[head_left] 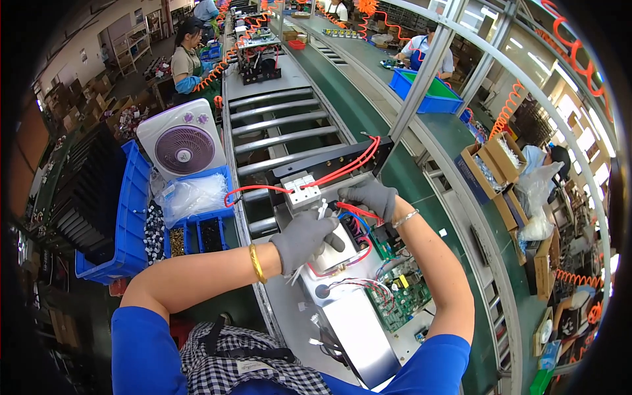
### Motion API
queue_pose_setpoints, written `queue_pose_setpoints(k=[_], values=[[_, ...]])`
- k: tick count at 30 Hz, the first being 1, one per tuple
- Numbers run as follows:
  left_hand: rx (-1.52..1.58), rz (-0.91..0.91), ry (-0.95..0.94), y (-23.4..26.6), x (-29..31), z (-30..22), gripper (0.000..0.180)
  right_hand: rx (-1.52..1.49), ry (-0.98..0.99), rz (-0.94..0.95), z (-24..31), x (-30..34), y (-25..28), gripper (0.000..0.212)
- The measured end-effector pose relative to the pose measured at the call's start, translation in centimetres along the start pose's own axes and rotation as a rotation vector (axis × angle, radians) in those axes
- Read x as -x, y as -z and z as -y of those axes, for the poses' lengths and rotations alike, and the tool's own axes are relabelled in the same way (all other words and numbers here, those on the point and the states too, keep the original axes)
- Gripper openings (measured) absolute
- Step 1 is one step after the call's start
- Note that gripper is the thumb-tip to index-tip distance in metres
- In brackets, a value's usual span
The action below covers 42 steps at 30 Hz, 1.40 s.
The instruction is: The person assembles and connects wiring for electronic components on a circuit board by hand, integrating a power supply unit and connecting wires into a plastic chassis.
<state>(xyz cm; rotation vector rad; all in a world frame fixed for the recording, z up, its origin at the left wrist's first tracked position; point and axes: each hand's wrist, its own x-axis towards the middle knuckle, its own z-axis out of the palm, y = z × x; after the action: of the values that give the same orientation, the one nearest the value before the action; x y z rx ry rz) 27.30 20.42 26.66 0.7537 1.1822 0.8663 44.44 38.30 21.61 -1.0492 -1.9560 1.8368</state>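
My left hand (306,241), in a grey glove, is closed around thin white strips that look like cable ties (294,274); their ends stick out above and below the fist. Just beyond it a white circuit breaker (303,191) sits by a black metal panel (336,164), with red wires (342,166) running from it. My right hand (370,199), gloved too, has its fingers bent together beside the breaker; what they pinch is hidden. Red and blue wires (359,210) come out below that hand. Nearer me lie a silver metal housing (352,329) and a green circuit board (399,299).
Metal rollers (283,138) continue beyond the unit. On the left stand a blue bin (125,230), a parts tray with a plastic bag (194,197) and a white-purple fan (185,141). A metal post (428,72) rises at right. Co-workers (187,62) are farther off.
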Motion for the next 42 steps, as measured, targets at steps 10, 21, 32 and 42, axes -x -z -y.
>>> queue_pose_setpoints(k=[10,21,32,42], values=[[0.047,0.016,0.144,0.5,-2.5,-0.9,0.027,0.366,0.069,-0.009,1.1,-0.2,-0.3,0.044],[-1.189,-0.201,-0.515,0.8,-1.3,-0.4,0.032,0.728,0.206,-0.211,4.6,3.2,-0.4,0.042],[-0.753,-0.386,-0.667,-1.5,-4.1,0.2,0.041,0.186,0.210,-0.022,6.0,7.8,-0.8,0.025],[-0.651,-0.409,-0.724,-1.4,-4.4,1.2,0.056,0.246,0.300,-0.043,5.4,7.6,-0.9,0.029]])
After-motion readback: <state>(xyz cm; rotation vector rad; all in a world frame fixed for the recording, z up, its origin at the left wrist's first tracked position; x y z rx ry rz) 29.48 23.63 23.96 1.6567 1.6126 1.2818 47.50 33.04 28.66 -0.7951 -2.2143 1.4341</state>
